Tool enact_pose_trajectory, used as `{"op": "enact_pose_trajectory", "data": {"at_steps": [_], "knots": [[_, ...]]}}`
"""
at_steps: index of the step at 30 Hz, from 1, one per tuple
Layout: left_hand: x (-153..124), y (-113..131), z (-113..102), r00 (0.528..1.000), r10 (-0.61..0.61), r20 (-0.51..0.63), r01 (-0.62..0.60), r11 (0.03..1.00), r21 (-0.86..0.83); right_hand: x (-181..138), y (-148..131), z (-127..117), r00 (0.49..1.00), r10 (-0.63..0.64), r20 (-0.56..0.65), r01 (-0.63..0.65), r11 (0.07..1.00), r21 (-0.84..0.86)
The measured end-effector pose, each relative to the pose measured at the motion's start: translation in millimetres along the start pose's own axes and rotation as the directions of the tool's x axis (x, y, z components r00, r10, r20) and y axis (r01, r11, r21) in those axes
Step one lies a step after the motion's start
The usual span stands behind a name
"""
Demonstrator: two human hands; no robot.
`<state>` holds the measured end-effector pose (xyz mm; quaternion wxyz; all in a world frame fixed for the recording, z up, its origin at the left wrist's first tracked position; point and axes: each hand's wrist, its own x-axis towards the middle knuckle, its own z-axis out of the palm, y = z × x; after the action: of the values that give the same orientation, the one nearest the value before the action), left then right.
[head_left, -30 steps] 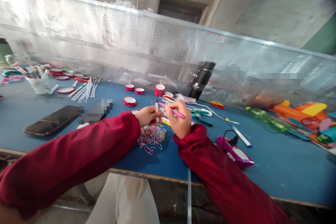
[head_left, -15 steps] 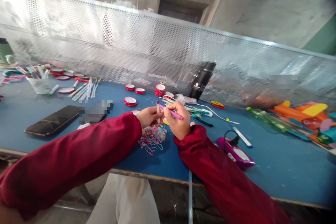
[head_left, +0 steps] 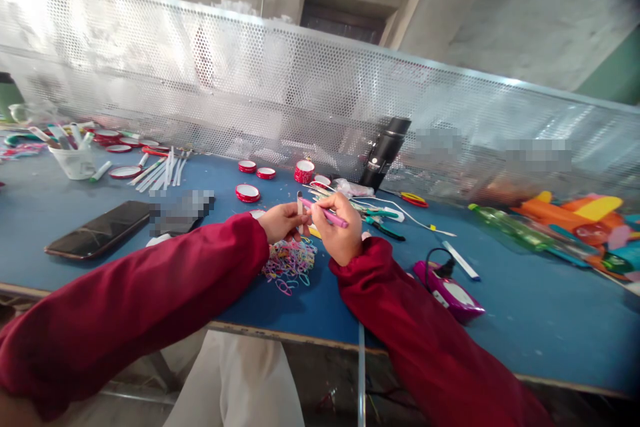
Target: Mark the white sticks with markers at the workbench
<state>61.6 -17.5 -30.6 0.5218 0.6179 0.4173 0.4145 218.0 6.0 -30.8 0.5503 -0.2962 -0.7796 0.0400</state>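
Note:
Over the blue table, my left hand [head_left: 281,221] pinches a small pale flat stick [head_left: 300,204] upright; its top end is dark. My right hand [head_left: 341,232] grips a pink-purple marker pen [head_left: 335,218] like a writing tool. The pen's far end meets or nearly meets the stick, but contact is too small to make out. Below both hands lies a loose pile of coloured rubber bands [head_left: 290,261]. A yellow thing, partly hidden, shows between the hands.
Red round tins [head_left: 247,193] stand behind my hands. Leftward are a dark phone [head_left: 100,229], white sticks [head_left: 159,175] and a cup of markers [head_left: 75,163]. Rightward are teal-handled pliers [head_left: 385,227], a black bottle [head_left: 385,153], a purple device [head_left: 453,297] and a green plastic bottle [head_left: 510,228].

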Motion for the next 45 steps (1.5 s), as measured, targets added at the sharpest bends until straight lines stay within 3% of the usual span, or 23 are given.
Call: {"op": "enact_pose_trajectory", "data": {"at_steps": [45], "knots": [[2.7, -4.7, -1.0, 1.0, 0.001, 0.003, -0.001, 0.999, -0.044, -0.9, 1.1, 0.9, 1.0, -0.016, -0.027, 0.016, 1.0, -0.004]]}}
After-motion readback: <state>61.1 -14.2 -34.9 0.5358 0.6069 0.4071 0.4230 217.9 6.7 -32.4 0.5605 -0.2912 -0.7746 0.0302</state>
